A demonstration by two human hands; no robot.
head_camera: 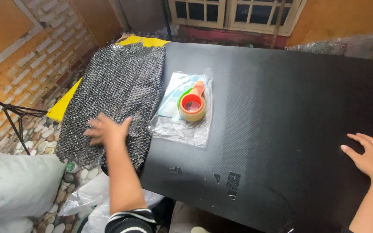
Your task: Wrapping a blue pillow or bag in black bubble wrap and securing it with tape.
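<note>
The left hand (106, 129) lies palm down, fingers spread and flat, on a sheet of bubble wrap (117, 82) that covers the left end of the black table (281, 108) and hangs over its near left edge; its grip is open and closes on nothing, it only presses. The right hand (368, 157) rests far off at the right side of the table, also open and flat on the bare black surface, well apart from the wrap. Just beside the wrap's right edge lies a clear plastic bag (182, 125) with a pale blue sheet inside, and on top of it stands a roll of tape (191, 107) in an orange and green dispenser. A yellow sheet (65, 103) peeks out from under the wrap at the far left. To handle the wrap well from this pose, the flat palm looks like a sound choice: spread fingers share the pressure and should keep the bubbles from bursting or the sheet from bunching. Since a good part of the wrap overhangs the edge, it would likely slide floorwards if the pressure eased, so weight is best kept on the portion that the table supports. Any sweep to the right should stop short of the bag, or the tape may be nudged.
</note>
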